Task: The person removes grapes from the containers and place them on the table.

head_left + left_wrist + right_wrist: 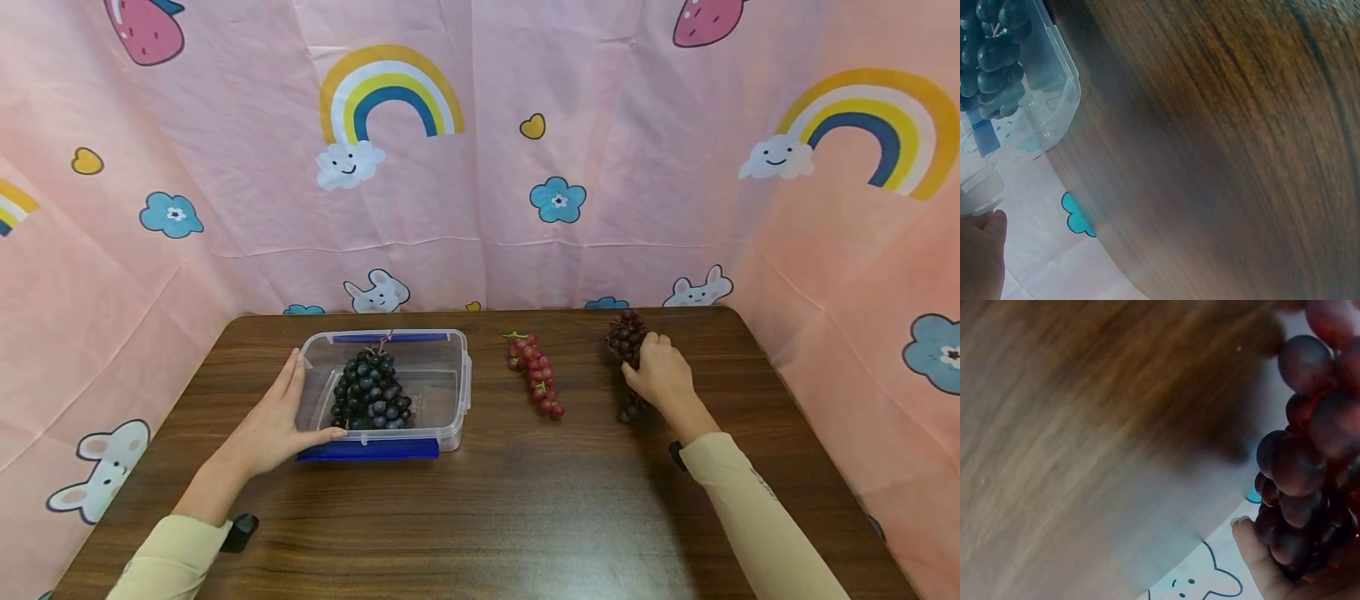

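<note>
My left hand [266, 425] rests against the left side of a clear plastic food container [442, 375], fingers straight along its wall and thumb on the front rim. Inside lies a bunch of black grapes [371, 392], which also shows in the left wrist view. On the right, my right hand [662, 375] grips a bunch of dark red grapes [626, 335], part of it hidden by the hand. The right wrist view shows these grapes [1300, 465] close up, with the thumb [1254, 553] against them. Between container and right hand lies a smaller bunch of red grapes [538, 375].
The container has no lid on, and blue clips [367, 450] hang at its front. Everything stands on a dark wooden table [517, 517]. A pink patterned cloth [495, 192] rises behind the table and along both sides.
</note>
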{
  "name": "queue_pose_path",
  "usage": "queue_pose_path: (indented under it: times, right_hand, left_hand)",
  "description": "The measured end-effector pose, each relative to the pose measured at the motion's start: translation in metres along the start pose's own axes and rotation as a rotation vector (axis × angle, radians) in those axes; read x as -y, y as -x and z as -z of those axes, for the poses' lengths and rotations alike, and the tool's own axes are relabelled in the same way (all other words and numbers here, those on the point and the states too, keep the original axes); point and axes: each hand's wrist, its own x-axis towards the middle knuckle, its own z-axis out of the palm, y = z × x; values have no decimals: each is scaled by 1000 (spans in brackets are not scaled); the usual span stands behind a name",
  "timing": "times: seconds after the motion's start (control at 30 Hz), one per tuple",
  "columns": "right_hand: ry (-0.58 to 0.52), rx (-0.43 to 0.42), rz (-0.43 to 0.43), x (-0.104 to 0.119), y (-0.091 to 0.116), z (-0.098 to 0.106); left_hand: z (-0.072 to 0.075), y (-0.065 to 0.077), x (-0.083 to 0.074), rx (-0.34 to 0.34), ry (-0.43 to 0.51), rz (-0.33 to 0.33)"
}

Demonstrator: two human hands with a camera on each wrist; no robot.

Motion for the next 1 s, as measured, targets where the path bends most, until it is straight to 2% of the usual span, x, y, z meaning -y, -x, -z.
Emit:
queue_pose_path:
  times: [0.67,1.0]
  right_hand:
    - [-16,-42,-10,-2,-6,-17]
    - [-6,55,-58,0,-5,-8]
  left_hand:
    - [-2,2,0,-3,12,0]
    - [-1,1,1,-9,-4,3]
